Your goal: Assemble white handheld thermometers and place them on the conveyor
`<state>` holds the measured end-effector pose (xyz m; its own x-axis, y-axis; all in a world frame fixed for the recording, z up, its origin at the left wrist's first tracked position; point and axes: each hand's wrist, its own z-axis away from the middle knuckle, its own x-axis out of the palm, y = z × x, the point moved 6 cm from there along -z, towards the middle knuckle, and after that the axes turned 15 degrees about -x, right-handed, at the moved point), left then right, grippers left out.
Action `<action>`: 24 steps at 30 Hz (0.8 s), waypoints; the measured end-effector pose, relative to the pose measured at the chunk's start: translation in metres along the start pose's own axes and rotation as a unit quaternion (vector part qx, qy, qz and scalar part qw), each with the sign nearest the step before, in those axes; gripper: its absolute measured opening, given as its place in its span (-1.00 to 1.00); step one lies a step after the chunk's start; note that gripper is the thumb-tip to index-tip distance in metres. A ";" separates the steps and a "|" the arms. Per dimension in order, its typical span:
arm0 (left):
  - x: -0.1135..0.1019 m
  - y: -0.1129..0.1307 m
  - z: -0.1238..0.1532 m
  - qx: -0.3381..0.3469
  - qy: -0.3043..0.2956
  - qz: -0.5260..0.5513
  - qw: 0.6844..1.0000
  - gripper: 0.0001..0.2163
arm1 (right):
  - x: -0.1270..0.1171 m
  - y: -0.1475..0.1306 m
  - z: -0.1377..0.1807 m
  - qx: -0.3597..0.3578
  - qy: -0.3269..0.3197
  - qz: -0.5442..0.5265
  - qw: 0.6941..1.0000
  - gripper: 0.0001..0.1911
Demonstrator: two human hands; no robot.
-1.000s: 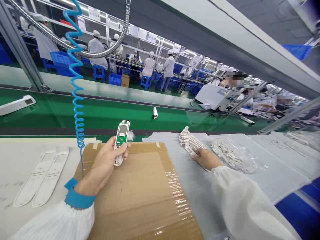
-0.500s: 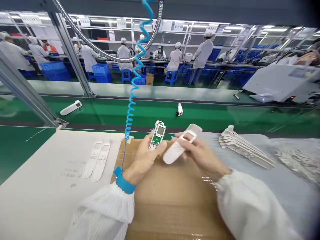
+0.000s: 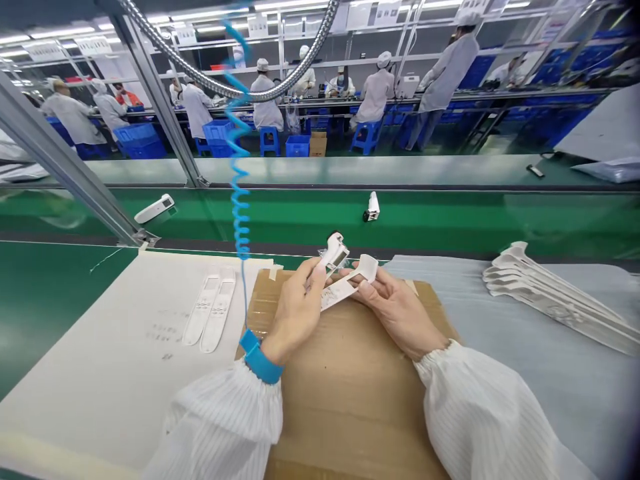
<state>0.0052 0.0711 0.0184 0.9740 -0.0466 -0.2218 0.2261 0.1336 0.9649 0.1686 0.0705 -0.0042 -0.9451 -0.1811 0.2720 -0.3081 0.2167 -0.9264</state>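
Device (image 3: 333, 257) grasped in the left hand (image 3: 295, 310), fingers closed around it, above the cardboard (image 3: 350, 407); the right hand (image 3: 395, 313) pinches a white cover (image 3: 345, 288), held just beside the device.

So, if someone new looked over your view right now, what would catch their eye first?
The bare hands at centre come first: the left hand grips a small white device and the right hand holds a white plastic casing beside it, over a cardboard sheet. A blue coiled cord drops to the blue strap on the left wrist. Beyond, a green conveyor belt crosses the view, with white-smocked workers at a far line.
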 end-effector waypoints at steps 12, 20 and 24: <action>0.017 0.010 0.019 0.053 -0.018 -0.058 0.997 -0.71 | -0.009 -0.003 -0.002 -0.029 0.072 0.011 0.997 -0.48; 0.051 0.008 0.037 0.074 -0.092 -0.338 0.934 -0.51 | 0.003 0.000 0.004 0.084 0.190 -0.213 0.955 -0.55; 0.057 0.004 0.037 0.090 -0.118 -0.439 0.886 -0.44 | 0.002 0.004 0.013 0.140 0.237 -0.281 0.919 -0.50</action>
<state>0.0607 0.0327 0.0150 0.3878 -0.2629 -0.8835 0.8687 -0.2164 0.4457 0.1670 0.0588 -0.0109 -0.6063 0.2643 0.7500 -0.7853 -0.0504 -0.6171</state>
